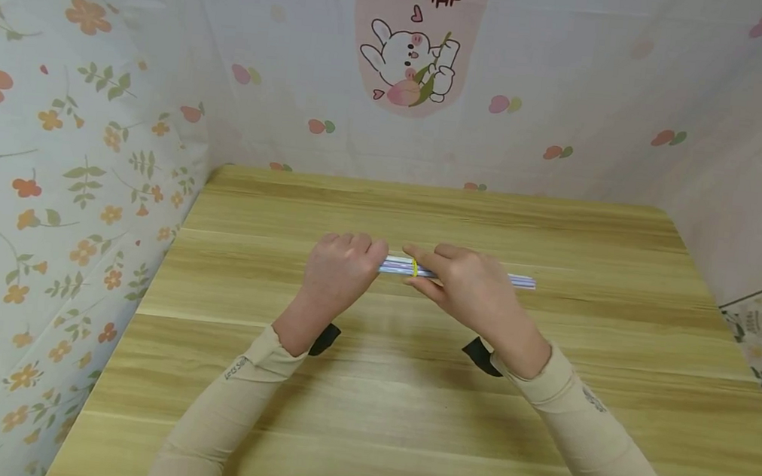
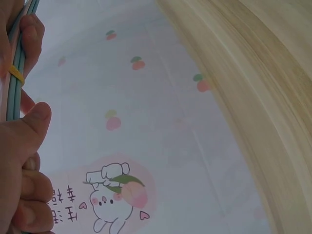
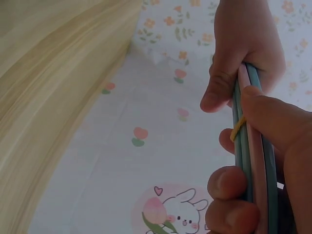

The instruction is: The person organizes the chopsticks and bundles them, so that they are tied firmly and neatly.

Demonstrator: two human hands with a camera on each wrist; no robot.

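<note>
A bundle of long slim pencil-like sticks (image 1: 395,266), pink and blue-green in the wrist views, lies crosswise between the two hands above the table. A yellow rubber band (image 1: 414,268) circles it near the middle. My left hand (image 1: 344,269) grips the left end in a fist, hiding that end. My right hand (image 1: 475,282) holds the bundle right of the band, with thumb (image 3: 265,114) and curled fingers (image 3: 231,195) on opposite sides. The bundle's right end sticks out past this hand in the head view. Right fingertips are close beside the band.
Under both hands spreads a wood-grain table (image 1: 393,405). A white printed cloth (image 1: 284,25) with a rabbit picture hangs behind its far edge, and a floral cloth (image 1: 86,189) hangs along the left side. Dark pieces (image 1: 482,356) show under both wrists.
</note>
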